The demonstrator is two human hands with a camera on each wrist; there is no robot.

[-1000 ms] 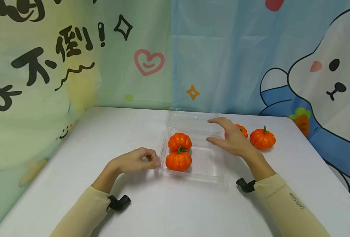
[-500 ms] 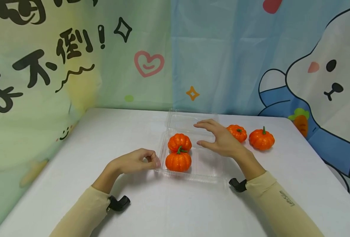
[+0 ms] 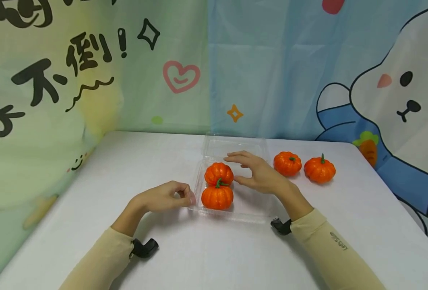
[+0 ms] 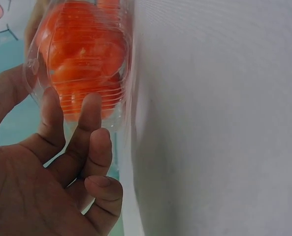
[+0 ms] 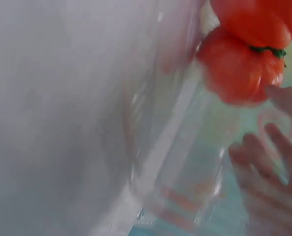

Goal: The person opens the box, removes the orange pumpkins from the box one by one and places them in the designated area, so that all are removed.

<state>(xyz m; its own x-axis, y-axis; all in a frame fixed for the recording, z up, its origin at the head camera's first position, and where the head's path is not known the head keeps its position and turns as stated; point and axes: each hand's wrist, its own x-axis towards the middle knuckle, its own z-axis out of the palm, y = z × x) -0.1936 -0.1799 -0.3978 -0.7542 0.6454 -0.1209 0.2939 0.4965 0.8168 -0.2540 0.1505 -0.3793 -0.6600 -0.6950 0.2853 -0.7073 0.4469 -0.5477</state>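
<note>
A clear plastic clamshell box (image 3: 251,215) lies with its lid (image 3: 235,146) folded back. In its left half sit two orange toy pumpkins, the near pumpkin (image 3: 217,198) and the far pumpkin (image 3: 218,173). My left hand (image 3: 164,197) pinches the box's near left corner between thumb and index finger; in the left wrist view the other fingers lie loosely curled beside the ribbed wall (image 4: 86,93). My right hand (image 3: 258,174) hovers over the box's right half, fingers spread and holding nothing. Its thumb tip is close to the far pumpkin; whether they touch I cannot tell.
Two more pumpkins, a nearer-to-the-box pumpkin (image 3: 287,164) and an outer pumpkin (image 3: 320,170), stand on the white table (image 3: 214,257) right of the box. A printed curtain (image 3: 264,72) hangs along the table's back edge.
The right hand has moved left over the box, from beside the loose pumpkins to the far pumpkin inside, uncovering the loose ones. The left hand stays at the box corner.
</note>
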